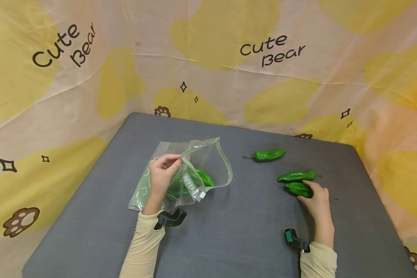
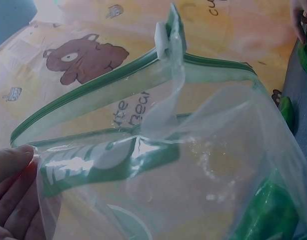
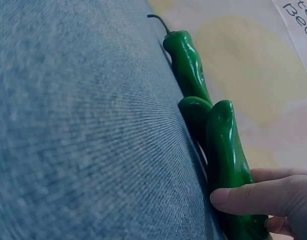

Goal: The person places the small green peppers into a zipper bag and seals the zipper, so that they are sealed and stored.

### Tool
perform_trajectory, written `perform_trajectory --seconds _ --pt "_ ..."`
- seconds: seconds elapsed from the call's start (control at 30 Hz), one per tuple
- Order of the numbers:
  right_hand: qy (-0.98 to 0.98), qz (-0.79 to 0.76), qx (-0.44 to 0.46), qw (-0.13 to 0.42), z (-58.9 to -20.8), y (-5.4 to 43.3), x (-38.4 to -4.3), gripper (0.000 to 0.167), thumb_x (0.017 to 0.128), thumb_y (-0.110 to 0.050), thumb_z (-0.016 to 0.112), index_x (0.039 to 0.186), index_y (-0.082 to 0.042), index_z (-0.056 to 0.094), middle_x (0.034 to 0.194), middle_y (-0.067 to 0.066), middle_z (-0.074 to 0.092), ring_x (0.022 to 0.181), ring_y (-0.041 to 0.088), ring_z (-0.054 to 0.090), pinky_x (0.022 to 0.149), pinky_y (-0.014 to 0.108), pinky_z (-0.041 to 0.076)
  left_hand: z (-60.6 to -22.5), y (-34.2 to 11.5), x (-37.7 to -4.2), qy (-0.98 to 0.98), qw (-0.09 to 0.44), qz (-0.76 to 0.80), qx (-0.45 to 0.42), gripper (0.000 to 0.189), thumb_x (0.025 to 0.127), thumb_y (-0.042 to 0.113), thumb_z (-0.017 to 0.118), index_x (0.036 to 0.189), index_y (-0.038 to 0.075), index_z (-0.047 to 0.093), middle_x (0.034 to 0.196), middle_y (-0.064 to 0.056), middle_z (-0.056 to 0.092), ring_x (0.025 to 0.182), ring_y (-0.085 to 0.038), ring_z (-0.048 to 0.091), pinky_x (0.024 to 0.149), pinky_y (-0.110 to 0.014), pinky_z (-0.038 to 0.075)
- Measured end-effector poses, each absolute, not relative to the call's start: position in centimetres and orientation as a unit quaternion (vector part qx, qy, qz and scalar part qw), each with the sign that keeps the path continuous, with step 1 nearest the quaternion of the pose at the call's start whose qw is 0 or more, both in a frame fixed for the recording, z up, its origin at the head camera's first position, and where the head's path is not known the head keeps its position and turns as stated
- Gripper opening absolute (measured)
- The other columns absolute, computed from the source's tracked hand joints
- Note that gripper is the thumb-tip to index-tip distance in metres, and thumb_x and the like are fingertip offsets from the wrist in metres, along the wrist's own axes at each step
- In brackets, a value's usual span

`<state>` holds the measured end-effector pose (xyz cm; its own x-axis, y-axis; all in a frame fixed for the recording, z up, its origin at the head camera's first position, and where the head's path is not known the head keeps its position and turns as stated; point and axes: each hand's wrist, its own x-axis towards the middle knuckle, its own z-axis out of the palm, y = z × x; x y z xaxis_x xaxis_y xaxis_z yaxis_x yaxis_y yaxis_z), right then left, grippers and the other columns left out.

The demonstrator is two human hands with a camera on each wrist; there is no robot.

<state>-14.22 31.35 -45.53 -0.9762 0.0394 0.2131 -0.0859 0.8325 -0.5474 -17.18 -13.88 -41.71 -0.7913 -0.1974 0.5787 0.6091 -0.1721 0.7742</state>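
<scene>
My left hand pinches the rim of a clear zip bag with green edging, and the bag's mouth gapes toward the right. Inside the bag lies a green pepper, partly hidden by the printed film. A white slider sits on the zip in the left wrist view. On the right, my right hand grips a green pepper between thumb and fingers, at the table. Right beside it lies another green pepper with its stem to the right.
A further green pepper lies farther back on the grey table, its stem pointing left. Patterned cloth hangs behind the table and along its sides.
</scene>
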Motion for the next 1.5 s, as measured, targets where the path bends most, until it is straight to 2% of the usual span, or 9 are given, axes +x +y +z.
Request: perform_trajectory --seconds 0.23,0.37,0.5,0.7,0.9,1.07,1.27,1.5 --pt "-0.952 0.283 0.006 0.112 -45.3 31.3 -13.9 0.051 0.069 0.004 0.072 0.114 0.009 0.05 0.116 0.032 0.045 0.098 0.045 0.039 0.082 0.055 0.032 -42.4 -14.0 -17.3 -0.592 0.269 -0.743 -0.157 0.01 0.074 -0.011 0.067 0.084 -0.01 0.064 0.081 -0.026 0.063 0.072 -0.029 0.064 0.062 -0.031 0.054" --pt "-0.946 0.294 0.011 0.134 -44.8 31.2 -14.0 0.051 0.068 0.003 0.074 0.113 0.008 0.052 0.113 0.029 0.048 0.101 0.045 0.042 0.084 0.056 0.034 -42.4 -14.1 -17.5 -0.592 0.269 -0.743 -0.157 0.011 0.074 -0.011 0.067 0.085 -0.011 0.064 0.081 -0.027 0.062 0.072 -0.03 0.064 0.062 -0.031 0.054" --pt "-0.943 0.3 0.01 0.142 -44.5 31.0 -14.0 0.052 0.068 0.002 0.074 0.114 0.008 0.051 0.11 0.028 0.049 0.097 0.042 0.046 0.08 0.054 0.038 -42.4 -14.1 -17.5 -0.59 0.27 -0.744 -0.16 0.011 0.074 -0.011 0.066 0.085 -0.011 0.064 0.081 -0.027 0.062 0.073 -0.032 0.064 0.063 -0.031 0.054" --pt "-0.94 0.311 0.006 0.142 -44.5 31.0 -13.9 0.052 0.07 0.001 0.073 0.116 0.009 0.049 0.11 0.027 0.046 0.097 0.043 0.043 0.081 0.055 0.036 -42.2 -14.1 -17.3 -0.593 0.276 -0.737 -0.168 0.011 0.074 -0.009 0.067 0.085 -0.008 0.065 0.081 -0.022 0.064 0.073 -0.028 0.064 0.062 -0.03 0.054" --pt "-0.942 0.302 0.002 0.144 -44.4 30.9 -14.0 0.053 0.072 -0.004 0.071 0.117 0.013 0.046 0.109 0.028 0.043 0.096 0.044 0.042 0.08 0.057 0.035 -40.2 -13.5 -16.3 -0.564 0.267 -0.757 -0.195 0.011 0.075 -0.011 0.065 0.085 -0.006 0.067 0.081 -0.019 0.065 0.074 -0.025 0.065 0.063 -0.027 0.053" --pt "-0.942 0.301 0.006 0.149 -44.3 30.9 -13.9 0.047 0.074 -0.007 0.069 0.113 0.011 0.052 0.107 0.026 0.044 0.094 0.043 0.043 0.077 0.057 0.037 -42.3 -14.2 -17.4 -0.586 0.279 -0.739 -0.181 0.011 0.075 -0.011 0.066 0.085 -0.008 0.065 0.081 -0.022 0.064 0.074 -0.028 0.064 0.063 -0.029 0.054" --pt "-0.938 0.302 0.015 0.17 -44.4 30.8 -13.9 0.046 0.069 -0.006 0.074 0.108 0.008 0.054 0.103 0.024 0.046 0.089 0.039 0.045 0.072 0.054 0.04 -42.5 -14.2 -17.5 -0.587 0.276 -0.742 -0.166 0.01 0.073 -0.012 0.066 0.084 -0.011 0.064 0.08 -0.027 0.062 0.074 -0.034 0.063 0.063 -0.032 0.054" --pt "-0.935 0.301 0.004 0.187 -44.3 30.7 -13.8 0.047 0.066 -0.006 0.077 0.104 0.007 0.053 0.1 0.023 0.046 0.081 0.035 0.045 0.067 0.049 0.039 -42.2 -14.1 -17.3 -0.592 0.277 -0.738 -0.168 0.011 0.074 -0.011 0.066 0.085 -0.01 0.064 0.081 -0.026 0.062 0.074 -0.032 0.063 0.062 -0.031 0.054"
